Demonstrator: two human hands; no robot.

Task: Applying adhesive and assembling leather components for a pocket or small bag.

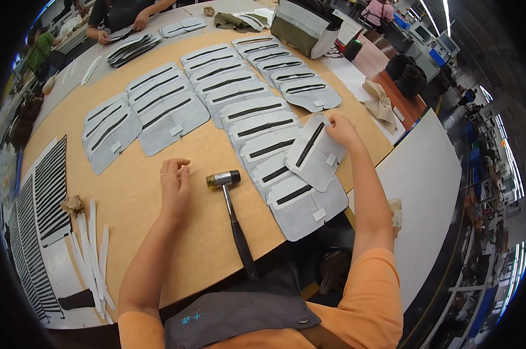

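My right hand (pixel 343 130) pinches the upper right corner of a grey fabric panel (pixel 301 166), which has a black strip across it and a small white tab. That panel lies tilted over a column of overlapping grey panels (pixel 304 218) of the same kind. My left hand (pixel 176 181) is over the brown tabletop (pixel 199 250), holding nothing, its fingers loosely bent and a little apart. Just right of it lies a mallet (pixel 223 180) with a yellow face, a black face and a black handle that points toward me.
More overlapping grey panels (pixel 167 110) cover the table's far half. White strips (pixel 91 250) and sheets of black strips (pixel 52 192) lie at left. A bag (pixel 304 29) stands at the back. Across the table a person's hands (pixel 141 21) are near a dark stack (pixel 133 49).
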